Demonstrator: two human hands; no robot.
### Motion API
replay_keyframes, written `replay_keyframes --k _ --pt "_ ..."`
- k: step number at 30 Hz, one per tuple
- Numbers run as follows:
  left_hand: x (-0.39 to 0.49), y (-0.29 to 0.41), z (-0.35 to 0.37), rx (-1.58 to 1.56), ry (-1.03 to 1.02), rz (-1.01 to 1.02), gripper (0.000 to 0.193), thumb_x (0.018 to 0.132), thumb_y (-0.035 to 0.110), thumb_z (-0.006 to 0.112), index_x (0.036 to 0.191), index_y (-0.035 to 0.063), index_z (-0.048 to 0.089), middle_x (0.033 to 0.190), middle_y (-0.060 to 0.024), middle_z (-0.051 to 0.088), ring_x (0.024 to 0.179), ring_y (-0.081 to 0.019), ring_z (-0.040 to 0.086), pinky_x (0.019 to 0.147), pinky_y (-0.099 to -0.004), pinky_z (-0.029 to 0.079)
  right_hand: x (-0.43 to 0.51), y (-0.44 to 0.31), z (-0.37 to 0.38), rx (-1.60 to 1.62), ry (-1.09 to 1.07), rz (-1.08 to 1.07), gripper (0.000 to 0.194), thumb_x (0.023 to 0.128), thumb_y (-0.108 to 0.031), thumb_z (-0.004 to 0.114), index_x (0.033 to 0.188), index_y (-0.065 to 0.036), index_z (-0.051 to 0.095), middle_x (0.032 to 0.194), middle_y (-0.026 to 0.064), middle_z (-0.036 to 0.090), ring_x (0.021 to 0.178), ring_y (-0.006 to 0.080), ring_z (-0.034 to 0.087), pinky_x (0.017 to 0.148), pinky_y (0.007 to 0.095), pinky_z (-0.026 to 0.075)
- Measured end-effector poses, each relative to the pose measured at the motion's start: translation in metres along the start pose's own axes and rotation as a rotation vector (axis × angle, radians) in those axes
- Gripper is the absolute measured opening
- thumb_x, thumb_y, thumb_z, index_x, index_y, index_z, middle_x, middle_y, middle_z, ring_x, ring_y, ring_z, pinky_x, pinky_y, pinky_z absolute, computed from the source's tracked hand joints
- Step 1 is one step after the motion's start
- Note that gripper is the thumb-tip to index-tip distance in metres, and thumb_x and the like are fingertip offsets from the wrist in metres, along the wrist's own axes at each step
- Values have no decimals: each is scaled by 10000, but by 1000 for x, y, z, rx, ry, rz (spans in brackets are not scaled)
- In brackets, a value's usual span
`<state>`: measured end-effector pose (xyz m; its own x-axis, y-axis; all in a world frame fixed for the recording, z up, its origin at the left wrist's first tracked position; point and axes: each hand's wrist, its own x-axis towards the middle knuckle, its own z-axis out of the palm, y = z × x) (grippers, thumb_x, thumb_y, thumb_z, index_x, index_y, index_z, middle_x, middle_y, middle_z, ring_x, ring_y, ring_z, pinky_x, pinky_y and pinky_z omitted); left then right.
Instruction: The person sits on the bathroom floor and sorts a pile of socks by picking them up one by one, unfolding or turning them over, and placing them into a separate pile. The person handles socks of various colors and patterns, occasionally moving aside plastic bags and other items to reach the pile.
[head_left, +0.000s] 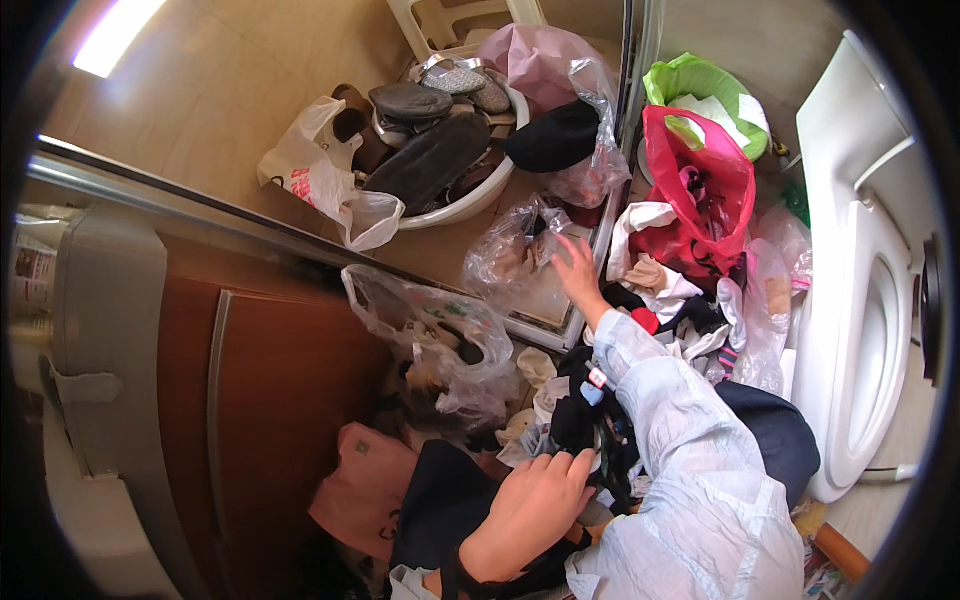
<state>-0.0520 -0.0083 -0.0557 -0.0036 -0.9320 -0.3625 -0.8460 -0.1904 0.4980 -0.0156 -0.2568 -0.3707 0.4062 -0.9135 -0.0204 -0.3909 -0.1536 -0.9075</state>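
Observation:
My right hand (579, 274) reaches forward with its fingers apart, beside a clear plastic bag (510, 255) with beige contents, at the metal door track. Whether the fingertips touch the bag is unclear. My left hand (532, 510), a black band at its wrist, lies palm down in front of me near dark cloth; its fingertips are partly hidden. A heap of socks and small cloths (574, 424) lies between my arms. To its left sits another clear plastic bag (457, 360) with mixed contents. Shoes fill a white basin (495, 187) past the track, where a black cloth item (553, 137) lies.
A metal door track (300, 238) crosses the floor. The toilet (855, 337) stands at right, near a red plastic bag (701, 187) and a green-lined bin (705, 90). At left are a brown cabinet (292, 405) and a pink bag (364, 487). A white plastic stool (465, 15) stands behind the basin.

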Motion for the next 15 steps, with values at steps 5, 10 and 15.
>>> replay_keyframes --k 5,10,15 --pt "4 -1 0 -5 -45 10 388 790 243 633 1119 60 539 858 -103 611 778 -273 602 708 -326 476 32 -4 3 17 -78 -105 389 813 -244 611 1200 -257 571 1414 308 216 1340 375 225 1058 383 267" --pt "3 -2 -1 3 -55 -1 407 781 236 643 1130 58 533 847 -106 606 775 -274 602 709 -336 479 36 -2 13 10 -215 83 512 838 -256 564 1287 -36 454 1384 201 345 1291 318 334 1050 338 280" --pt "3 -4 0 55 -17 24 415 777 254 644 1128 56 543 826 -80 589 760 -240 597 678 -319 472 46 -54 -11 300 -34 -238 458 859 -182 484 1280 -8 433 1348 193 401 1265 303 370 1044 337 287"
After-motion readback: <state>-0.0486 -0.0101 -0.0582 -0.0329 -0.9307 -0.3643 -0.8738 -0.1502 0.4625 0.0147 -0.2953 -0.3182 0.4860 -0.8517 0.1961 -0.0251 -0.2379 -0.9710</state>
